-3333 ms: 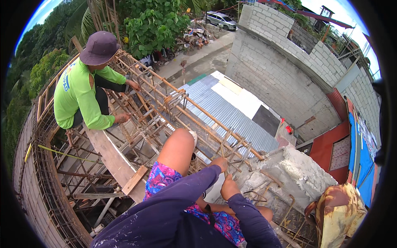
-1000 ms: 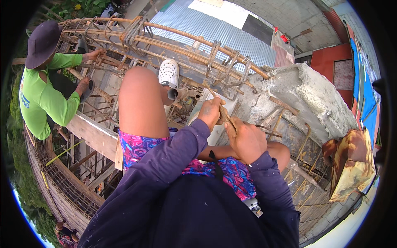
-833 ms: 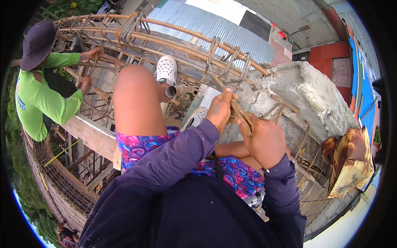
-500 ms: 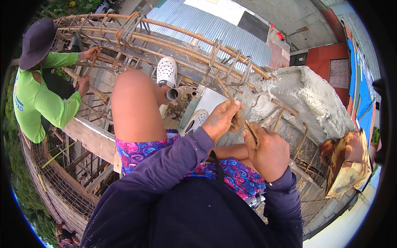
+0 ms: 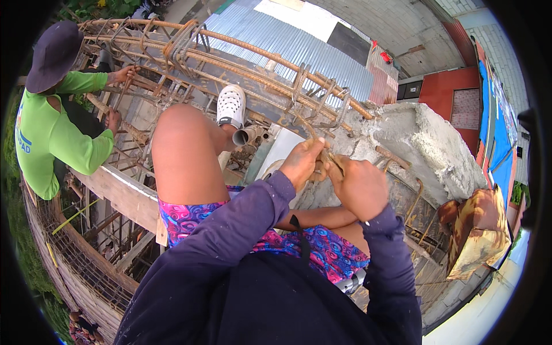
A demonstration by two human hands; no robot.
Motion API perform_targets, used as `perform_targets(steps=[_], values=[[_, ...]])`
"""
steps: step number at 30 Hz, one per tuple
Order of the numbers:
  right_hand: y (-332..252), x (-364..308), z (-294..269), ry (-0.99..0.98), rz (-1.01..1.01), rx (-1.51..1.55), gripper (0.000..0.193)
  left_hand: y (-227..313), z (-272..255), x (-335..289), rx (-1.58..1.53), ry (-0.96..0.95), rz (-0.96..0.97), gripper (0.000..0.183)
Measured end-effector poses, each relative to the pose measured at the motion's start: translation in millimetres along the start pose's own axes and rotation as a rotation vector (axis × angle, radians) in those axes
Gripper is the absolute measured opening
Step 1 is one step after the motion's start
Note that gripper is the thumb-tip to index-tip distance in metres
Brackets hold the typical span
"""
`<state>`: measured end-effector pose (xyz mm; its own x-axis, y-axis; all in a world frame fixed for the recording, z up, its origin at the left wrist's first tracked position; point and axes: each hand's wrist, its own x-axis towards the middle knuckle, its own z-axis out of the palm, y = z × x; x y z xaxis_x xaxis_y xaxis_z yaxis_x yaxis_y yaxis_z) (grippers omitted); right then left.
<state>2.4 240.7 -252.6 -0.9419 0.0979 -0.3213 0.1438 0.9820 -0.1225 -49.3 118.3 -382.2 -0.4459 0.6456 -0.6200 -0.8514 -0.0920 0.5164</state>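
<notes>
In front of my lap, my left hand (image 5: 303,165) is closed on a rusty brown looped piece (image 5: 319,171), bent like thick wire or thin bar; its exact kind is unclear. Close beside it, my right hand (image 5: 363,188) is closed on the same brown material, thumb on top, near a thin dark edge. The fingers hide much of what lies between them. Just beyond my left hand, a rusty bar (image 5: 306,123) slants down from the rebar cage (image 5: 253,64). My bent knee (image 5: 187,149) rises left of my hands.
A co-worker in a green shirt (image 5: 72,126) grips a bar at the left. Rough concrete (image 5: 428,141) and a rusty sheet-metal piece (image 5: 480,230) are at the right. A pipe (image 5: 244,135) lies by my white clog (image 5: 231,105). A plank (image 5: 129,194) edges a drop with rebar below.
Both hands have shifted slightly left, the right one also upward, drawing closer together around the brown piece. The view has tilted a little. The co-worker's hands stay on the bar.
</notes>
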Motion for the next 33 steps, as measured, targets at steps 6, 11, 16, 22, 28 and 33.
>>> perform_targets(steps=[6,11,16,22,28,33], values=[[-14.6,6.9,26.3,-0.084,0.105,0.081,0.029,-5.3,-24.8,2.7,0.043,0.058,0.018,0.048],[-0.6,-26.5,6.5,-0.033,0.099,0.146,0.032,-13.2,-32.5,-2.2,0.237,0.01,-0.009,0.052],[-4.4,1.8,41.2,0.042,0.164,0.204,0.034,-12.1,-69.2,-10.3,0.787,0.543,0.26,0.041],[17.8,-22.9,86.5,0.113,0.096,0.516,0.033,-17.1,-115.0,-19.5,1.017,1.118,-0.058,0.047],[2.0,1.7,95.1,-0.066,-0.021,1.032,0.032,-29.5,-121.3,-5.2,0.816,1.139,-0.136,0.051],[-14.8,-60.2,10.6,-0.102,0.145,1.496,0.027,-44.6,-129.3,2.6,0.856,1.186,-0.012,0.037]])
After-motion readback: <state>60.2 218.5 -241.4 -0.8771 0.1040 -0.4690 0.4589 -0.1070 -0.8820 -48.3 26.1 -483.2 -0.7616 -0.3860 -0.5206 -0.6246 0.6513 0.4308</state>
